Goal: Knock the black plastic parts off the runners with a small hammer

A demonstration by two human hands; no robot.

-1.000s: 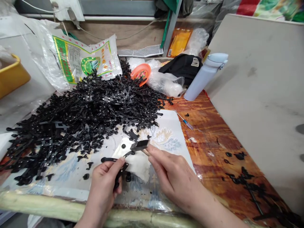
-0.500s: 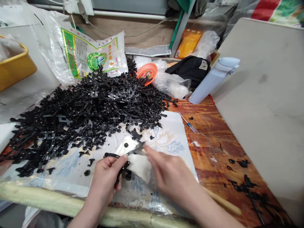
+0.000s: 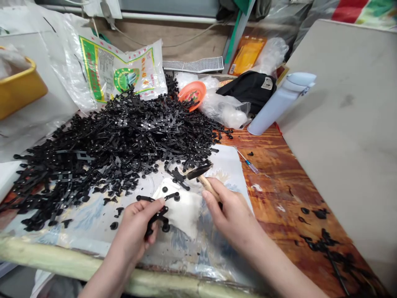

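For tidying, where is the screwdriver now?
The screwdriver lies right of centre in the head view, at the edge of the patterned sheet, below the blue bottle.

pale blue bottle (image 3: 276, 108), orange plate (image 3: 198, 88), yellow bin (image 3: 23, 93)

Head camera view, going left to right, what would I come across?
Yellow bin → left hand → orange dish → right hand → light blue bottle → gray board. Things that overlap too much to place are left out.
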